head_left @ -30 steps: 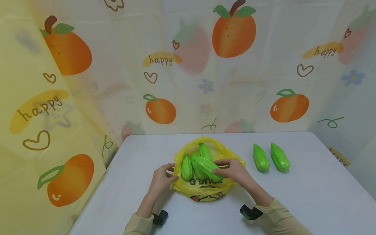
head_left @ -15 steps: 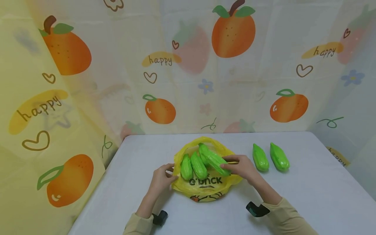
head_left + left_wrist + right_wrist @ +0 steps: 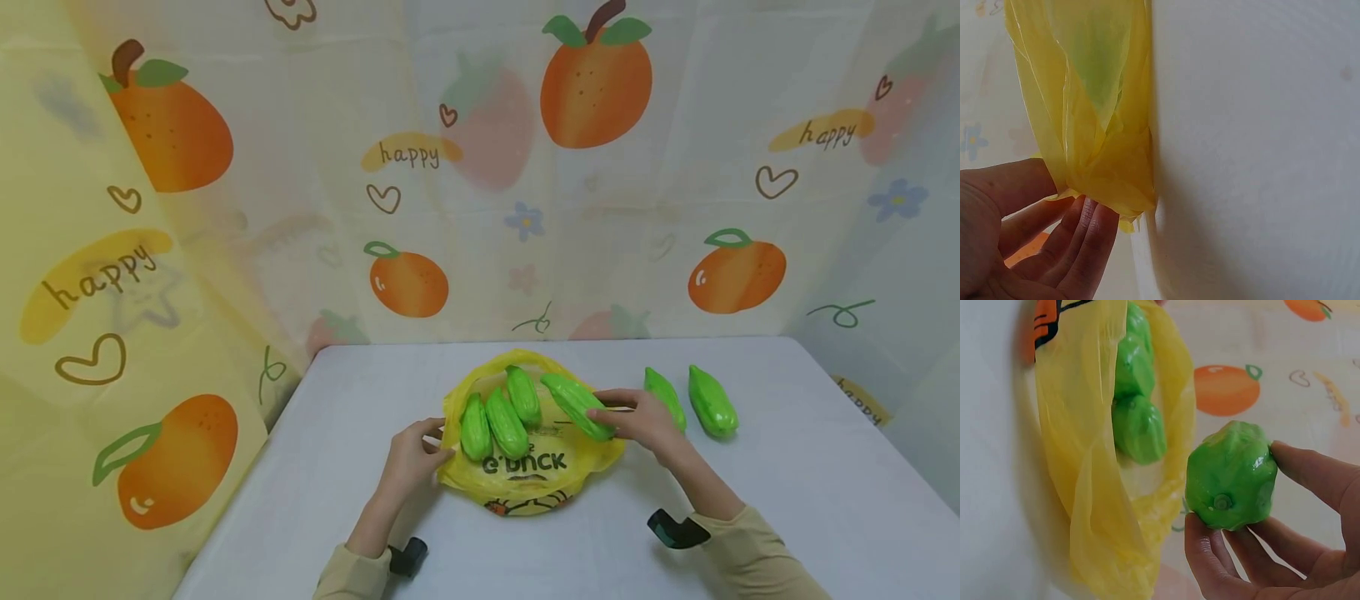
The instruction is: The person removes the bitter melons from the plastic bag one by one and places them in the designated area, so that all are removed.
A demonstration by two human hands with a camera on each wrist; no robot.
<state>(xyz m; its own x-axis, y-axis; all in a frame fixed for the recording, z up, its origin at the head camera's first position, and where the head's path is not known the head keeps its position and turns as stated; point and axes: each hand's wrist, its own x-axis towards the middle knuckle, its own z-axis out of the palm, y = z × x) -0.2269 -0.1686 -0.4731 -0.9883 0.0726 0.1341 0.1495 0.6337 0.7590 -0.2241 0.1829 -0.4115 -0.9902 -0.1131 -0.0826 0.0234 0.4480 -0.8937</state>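
Note:
My right hand (image 3: 637, 419) grips a shiny green bitter melon (image 3: 576, 406) with bumpy ridges, thumb on one side and fingers on the other. It is over the right side of an open yellow plastic bag (image 3: 525, 487); in the right wrist view the held bitter melon (image 3: 1232, 478) is apart from the bag's rim. Three more bitter melons (image 3: 507, 423) lie side by side inside the bag. My left hand (image 3: 411, 450) pinches the bag's left edge, and the left wrist view has the yellow film (image 3: 1104, 169) between thumb and fingers.
Two more bitter melons (image 3: 712, 402) lie on the white table (image 3: 810, 492) to the right of the bag, one partly hidden behind my right hand. A fruit-printed curtain (image 3: 480, 275) hangs along the table's back edge, with a yellowish panel (image 3: 45, 442) at the left.
My right hand has moved right with the bitter melon, from over the others toward the bag's right edge, uncovering the three inside. My left hand stays on the bag's edge.

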